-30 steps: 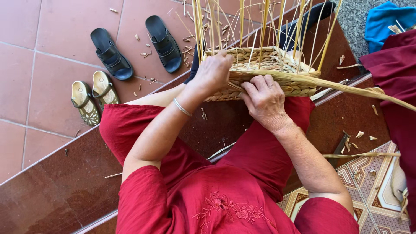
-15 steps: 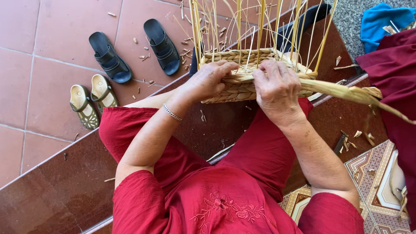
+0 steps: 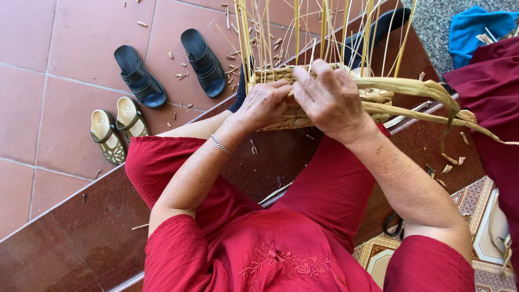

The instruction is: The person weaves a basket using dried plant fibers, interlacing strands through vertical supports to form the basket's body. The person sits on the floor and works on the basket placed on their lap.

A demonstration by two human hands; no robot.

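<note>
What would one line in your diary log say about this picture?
left hand: pressing rim of half-woven straw basket | right hand: gripping thick twisted straw strand on rim | nearby: black sandals, gold sandals on tiles

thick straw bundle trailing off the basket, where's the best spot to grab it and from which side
Probably the thick middle of the straw bundle, just right of the right hand, coming from above. There it lies level and clear of the thin upright stakes on the basket; further right it bends down and thins out.
</note>
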